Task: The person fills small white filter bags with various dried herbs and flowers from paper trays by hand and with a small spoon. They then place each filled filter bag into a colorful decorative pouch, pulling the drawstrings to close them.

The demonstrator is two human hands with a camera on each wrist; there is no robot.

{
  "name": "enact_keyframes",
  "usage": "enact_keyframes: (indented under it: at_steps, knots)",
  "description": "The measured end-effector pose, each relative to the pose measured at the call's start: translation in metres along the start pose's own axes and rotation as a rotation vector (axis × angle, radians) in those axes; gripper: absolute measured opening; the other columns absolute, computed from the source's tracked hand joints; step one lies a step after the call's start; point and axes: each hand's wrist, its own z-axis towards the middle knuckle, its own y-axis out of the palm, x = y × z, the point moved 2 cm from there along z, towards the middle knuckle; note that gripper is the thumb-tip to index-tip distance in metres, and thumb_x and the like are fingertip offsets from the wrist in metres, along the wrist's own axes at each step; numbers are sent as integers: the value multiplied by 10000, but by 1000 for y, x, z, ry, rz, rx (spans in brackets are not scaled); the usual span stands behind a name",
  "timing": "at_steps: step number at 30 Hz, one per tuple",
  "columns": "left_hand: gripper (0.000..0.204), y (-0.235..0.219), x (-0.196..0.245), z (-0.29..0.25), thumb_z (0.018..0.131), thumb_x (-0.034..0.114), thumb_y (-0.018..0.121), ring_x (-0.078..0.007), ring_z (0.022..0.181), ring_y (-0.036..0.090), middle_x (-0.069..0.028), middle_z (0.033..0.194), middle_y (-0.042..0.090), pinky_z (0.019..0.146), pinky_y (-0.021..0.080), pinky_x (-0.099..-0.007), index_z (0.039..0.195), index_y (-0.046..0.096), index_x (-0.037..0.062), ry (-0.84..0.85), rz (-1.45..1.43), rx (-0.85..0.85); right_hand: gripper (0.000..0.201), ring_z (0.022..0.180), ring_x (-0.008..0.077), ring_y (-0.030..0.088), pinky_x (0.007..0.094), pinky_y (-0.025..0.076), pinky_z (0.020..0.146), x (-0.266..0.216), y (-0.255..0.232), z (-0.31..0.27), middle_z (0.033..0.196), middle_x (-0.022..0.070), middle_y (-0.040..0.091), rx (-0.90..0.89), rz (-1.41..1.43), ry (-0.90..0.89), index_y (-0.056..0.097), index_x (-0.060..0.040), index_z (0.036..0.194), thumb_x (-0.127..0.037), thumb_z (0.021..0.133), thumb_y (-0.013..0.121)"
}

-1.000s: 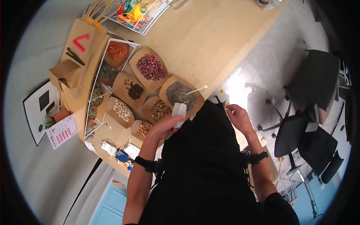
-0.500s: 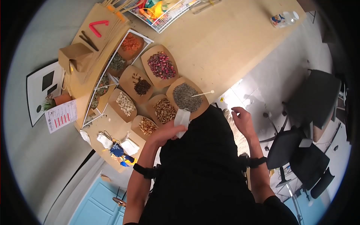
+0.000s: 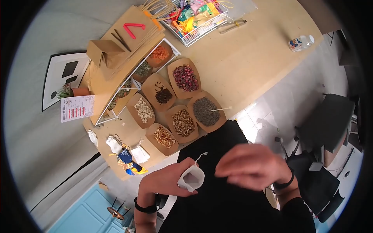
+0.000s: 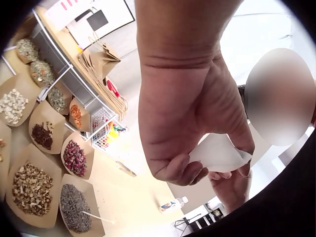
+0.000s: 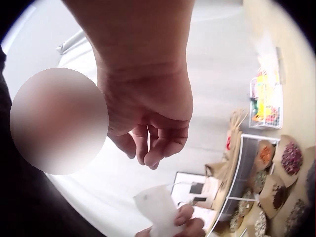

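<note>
In the head view my left hand grips a small white cloth pouch with its mouth open and a thin string trailing off the rim. Thumb and fingers wrap round the pouch in the left wrist view. My right hand is raised a short way to the right of the pouch, blurred in the head view. Its fingers are loosely bent with nothing between them, as the right wrist view shows of the same hand. Nearest to the hands are brown paper trays of dark grey seeds and brown chips.
A light stick lies across the grey seed tray. More trays hold rosebuds, cloves and white pieces. A white wire rack, a wire basket, a bottle and white pouches stand around.
My right hand has come up from the right side toward the pouch. The left hand has drawn the pouch away from the trays toward my body, its mouth now open and facing up.
</note>
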Motion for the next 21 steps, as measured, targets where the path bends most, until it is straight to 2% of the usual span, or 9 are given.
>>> enact_keyframes:
  at_steps: [7, 10, 13, 15, 16, 17, 19, 20, 21]
  knots:
    - [593, 1, 12, -6, 736, 237, 778, -303, 913, 644, -149, 994, 628, 774, 502, -357, 1171, 429, 34, 20, 2, -43, 245, 629, 230, 553, 323, 461, 566, -1, 42, 27, 955, 62, 561, -197, -287, -159, 608, -17, 963, -74, 764, 739]
    - [756, 1, -6, -4, 717, 286, 805, -276, 988, 622, -132, 1152, 588, 802, 501, -361, 1294, 386, 33, 105, -87, -10, 203, 628, 237, 569, 330, 467, 560, 5, 52, 30, 896, 60, 575, -309, -332, -202, 620, -23, 917, -79, 764, 741]
    - [1028, -4, -24, -9, 698, 368, 834, -253, 1207, 531, -129, 1367, 475, 965, 452, -373, 1478, 247, 45, 277, -219, 102, 129, 643, 270, 636, 337, 480, 526, 9, 50, 39, 770, 84, 627, -28, -272, -37, 654, -47, 902, -51, 795, 726]
    - [1148, -2, -28, -10, 655, 412, 872, -269, 1314, 453, -156, 1445, 413, 1047, 392, -391, 1507, 202, 35, 601, -648, 337, 100, 609, 274, 626, 310, 471, 511, 6, 47, 42, 753, 105, 639, 142, -244, 121, 662, -30, 895, -46, 816, 722]
    - [1034, -1, -26, -9, 719, 403, 839, -286, 1333, 440, -185, 1465, 399, 1062, 384, -400, 1486, 267, 11, 669, -576, 438, 77, 562, 181, 603, 281, 446, 494, 6, 47, 44, 724, 87, 645, 162, -222, 173, 674, -10, 901, -49, 845, 710]
    - [1034, 1, -24, -6, 719, 403, 839, -286, 1333, 440, -185, 1465, 399, 1062, 384, -400, 1486, 267, 11, 683, -579, 438, 77, 562, 181, 603, 281, 446, 494, 6, 49, 46, 724, 87, 645, 157, -235, 172, 674, -10, 901, -49, 845, 710]
    - [740, -1, -20, 2, 876, 298, 711, -278, 1297, 482, -203, 1407, 470, 1071, 381, -389, 1449, 350, -1, 645, -569, 690, 103, 592, 70, 567, 262, 425, 492, 7, 52, 51, 718, 42, 649, 289, -172, 286, 689, 0, 969, -45, 876, 682]
    - [495, -4, -14, 2, 962, 115, 547, -268, 1258, 521, -207, 1356, 522, 1073, 383, -385, 1419, 402, -11, 687, -525, 762, 132, 650, 17, 540, 235, 426, 518, 4, 54, 55, 745, 7, 655, 333, -161, 339, 688, 21, 1010, -46, 900, 659]
    - [495, -6, -9, 2, 962, 115, 547, -268, 1258, 521, -207, 1356, 522, 1073, 383, -385, 1419, 402, -11, 703, -527, 767, 132, 650, 17, 540, 235, 426, 518, 4, 57, 60, 745, 7, 655, 326, -174, 332, 688, 21, 1010, -46, 900, 659]
